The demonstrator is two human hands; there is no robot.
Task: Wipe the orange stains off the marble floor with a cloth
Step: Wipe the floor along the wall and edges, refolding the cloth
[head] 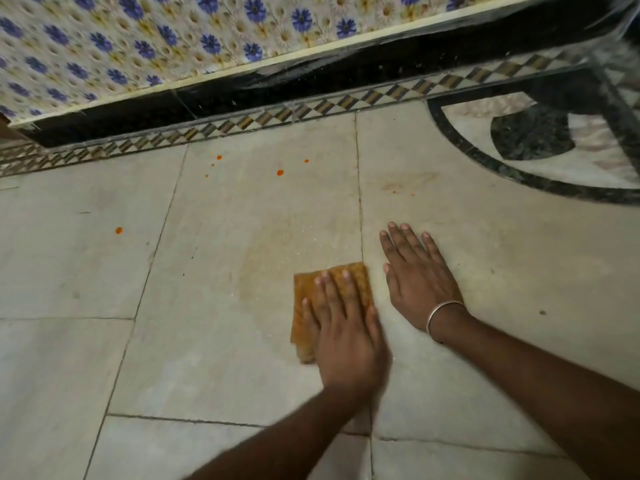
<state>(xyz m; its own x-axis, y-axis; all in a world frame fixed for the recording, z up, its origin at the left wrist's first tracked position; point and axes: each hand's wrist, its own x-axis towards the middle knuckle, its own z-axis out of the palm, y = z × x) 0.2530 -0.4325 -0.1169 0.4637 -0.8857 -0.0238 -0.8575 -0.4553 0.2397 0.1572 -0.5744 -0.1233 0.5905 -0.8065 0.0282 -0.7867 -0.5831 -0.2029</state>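
Head view, looking straight down at the floor (194,358): pale marble slabs with dark joints. My left hand (346,330) lies flat on the cloth (304,289), fingers straight and a little spread, pressing it to the slab. The cloth is a folded orange-tan square just left of a joint line, near the middle of the picture. My right hand (420,282) is flat on the bare marble just beside it, on the next slab, fingers straight and holding nothing (thin bangle (444,315) on that wrist). The two hands are close but apart.

A faint tan smear (263,268) runs up the slab beyond the cloth. The orange stains (280,172) sit as small drops well ahead of the cloth, a few of them near the far border. One lone drop (118,230) is off to the left on another slab.

At the far edge there is a checkered border (242,123), then a black skirting (311,76), then a wall of blue-flower tiles (173,39). A dark curved inlay (519,176) sweeps across the floor on the right.
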